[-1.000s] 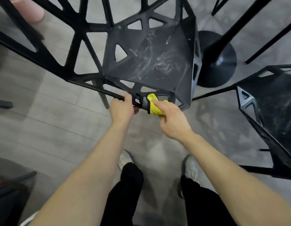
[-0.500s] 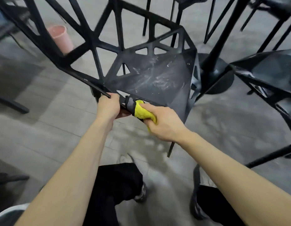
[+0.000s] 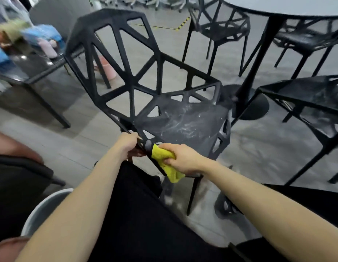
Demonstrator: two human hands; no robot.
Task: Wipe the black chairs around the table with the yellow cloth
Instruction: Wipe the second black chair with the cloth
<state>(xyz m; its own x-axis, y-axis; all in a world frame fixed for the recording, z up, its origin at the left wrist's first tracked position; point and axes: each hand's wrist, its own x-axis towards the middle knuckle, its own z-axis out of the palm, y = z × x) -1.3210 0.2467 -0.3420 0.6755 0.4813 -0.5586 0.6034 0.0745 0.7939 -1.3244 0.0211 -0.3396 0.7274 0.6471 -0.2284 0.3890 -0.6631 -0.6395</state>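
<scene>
A black chair (image 3: pixel 185 121) with an open triangular lattice back stands in front of me, its seat streaked with pale smears. My left hand (image 3: pixel 128 143) grips the near left corner of the seat frame. My right hand (image 3: pixel 180 157) holds the yellow cloth (image 3: pixel 167 163) bunched against the seat's front edge, the cloth hanging below the rim. A second black chair (image 3: pixel 304 95) stands at the right, and two more black chairs (image 3: pixel 223 25) are behind the round table (image 3: pixel 289 6).
The table's black post and round base (image 3: pixel 255 106) stand just behind the chair's right corner. A dark side table (image 3: pixel 31 72) with blurred items is at the left, a pink bin (image 3: pixel 107 69) behind the chair back. My dark-trousered legs fill the bottom.
The view has tilted up, showing the whole chair back and the table. My right hand slid the cloth along the seat's front edge; more cloth now hangs out. My left hand keeps its grip.
</scene>
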